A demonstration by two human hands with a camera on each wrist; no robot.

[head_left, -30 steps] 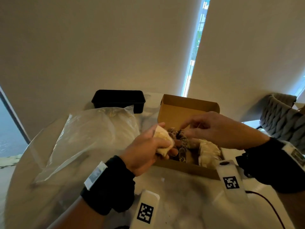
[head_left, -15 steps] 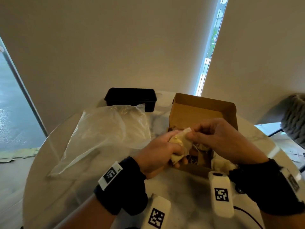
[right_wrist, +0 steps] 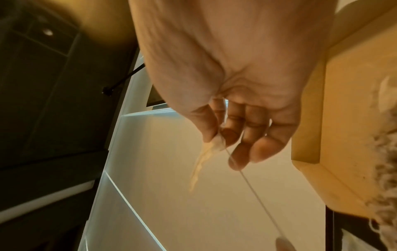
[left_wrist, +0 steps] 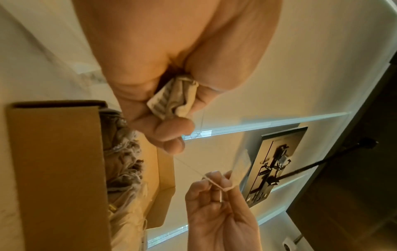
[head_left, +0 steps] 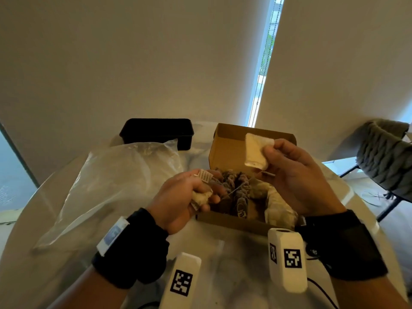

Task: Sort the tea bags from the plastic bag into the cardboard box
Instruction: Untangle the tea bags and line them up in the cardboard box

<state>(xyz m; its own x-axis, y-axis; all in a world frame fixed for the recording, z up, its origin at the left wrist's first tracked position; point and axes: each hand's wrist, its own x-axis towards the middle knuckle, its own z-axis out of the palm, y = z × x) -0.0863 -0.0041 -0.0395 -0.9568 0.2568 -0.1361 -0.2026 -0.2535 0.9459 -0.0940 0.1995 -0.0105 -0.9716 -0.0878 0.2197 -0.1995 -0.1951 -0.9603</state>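
Observation:
An open cardboard box (head_left: 231, 143) stands mid-table, holding several tea bags (head_left: 278, 204) and dark tags. My left hand (head_left: 185, 197) hovers at the box's left front corner and grips a crumpled bunch of tea bags (left_wrist: 174, 100) with a paper tag (head_left: 204, 175) sticking up. My right hand (head_left: 294, 175) is raised over the box and pinches one flat pale tea bag (head_left: 256, 150) by its edge between thumb and fingers. A thin string (right_wrist: 255, 193) runs taut from that bag towards the left hand. The clear plastic bag (head_left: 116, 186) lies flat at the left.
A black rectangular tray (head_left: 156, 132) sits behind the plastic bag at the table's far edge. The round marble table (head_left: 223, 259) reaches my wrists. A grey woven chair (head_left: 385, 157) stands at the right, off the table. Window blinds hang behind.
My right hand has pulled one tea bag up and away from the bunch in my left hand, stretching its string. The left hand stayed at the box's front corner.

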